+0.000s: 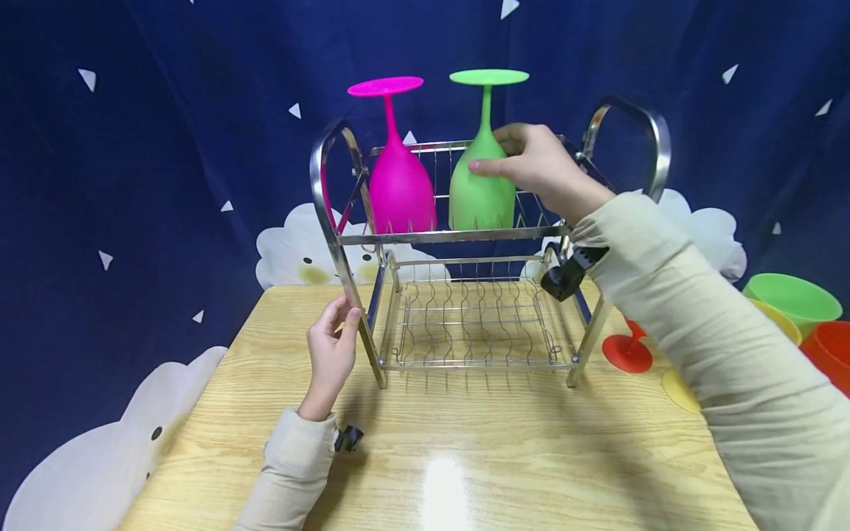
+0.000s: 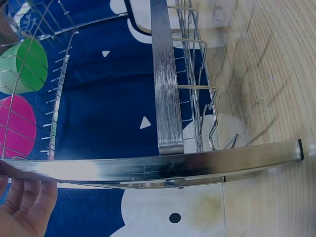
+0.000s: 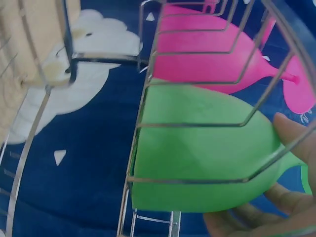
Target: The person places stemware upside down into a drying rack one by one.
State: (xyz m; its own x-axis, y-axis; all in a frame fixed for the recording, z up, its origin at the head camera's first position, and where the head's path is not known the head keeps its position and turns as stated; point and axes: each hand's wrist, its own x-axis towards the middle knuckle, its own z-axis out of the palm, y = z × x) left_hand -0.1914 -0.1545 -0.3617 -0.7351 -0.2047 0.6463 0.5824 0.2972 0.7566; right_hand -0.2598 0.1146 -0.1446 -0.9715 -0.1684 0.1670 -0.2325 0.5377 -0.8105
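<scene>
A green wine glass [image 1: 482, 188] stands upside down on the upper tier of a metal dish rack [image 1: 458, 237]. My right hand [image 1: 541, 166] grips its bowl near the stem, thumb in front and fingers behind; the right wrist view shows the fingers around the green bowl [image 3: 207, 148]. To its left, a pink wine glass [image 1: 401, 188] is also inverted on that tier, with no hand on it. My left hand [image 1: 332, 350] pinches the rack's front left leg between thumb and fingers. In the left wrist view, its fingers [image 2: 29, 200] lie against the metal bar.
The rack's lower tier [image 1: 474, 324] has wavy wire dividers. At the table's right lie a red glass foot [image 1: 627, 354] and a yellow one [image 1: 680, 391], partly behind my right sleeve. Green [image 1: 790, 295], yellow and red [image 1: 830, 350] bowls of glasses show beyond the forearm.
</scene>
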